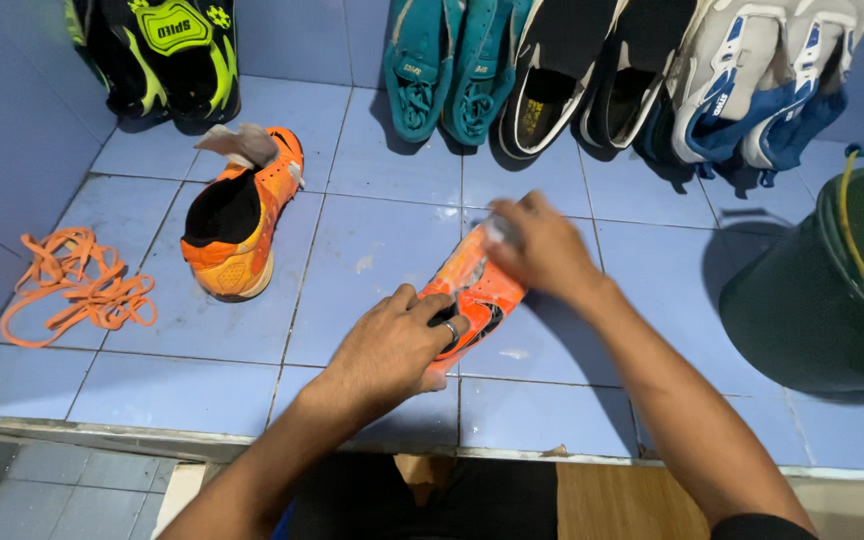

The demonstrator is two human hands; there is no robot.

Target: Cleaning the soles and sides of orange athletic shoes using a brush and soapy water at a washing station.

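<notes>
Head view, looking down on a blue tiled ledge (372, 240). Left hand (392, 345) clamped on the near end of an orange shoe (472, 285), fingers curled over its upper, a ring showing on one finger. Right hand (542, 245) pressed on the far end of the same shoe, fingers bent around something small and pale, blurred, cannot tell what. Shoe lying on its side on the tiles, right between both hands, touching each.

Out to the left of the left hand, well apart: a second orange shoe (237, 215) standing upright, heel toward the camera, pale paper stuffed in its mouth. Further left again, a loose heap of orange laces (72, 285) on the tiles.

Beyond the hands, propped against the blue wall: a black and neon-yellow pair (167, 55), a teal pair (447, 65), a black pair with white edging (572, 70), a white and blue pair (752, 80).

Right of the right forearm, near but not touching: a dark green bucket (832, 290) with a yellow handle.
</notes>
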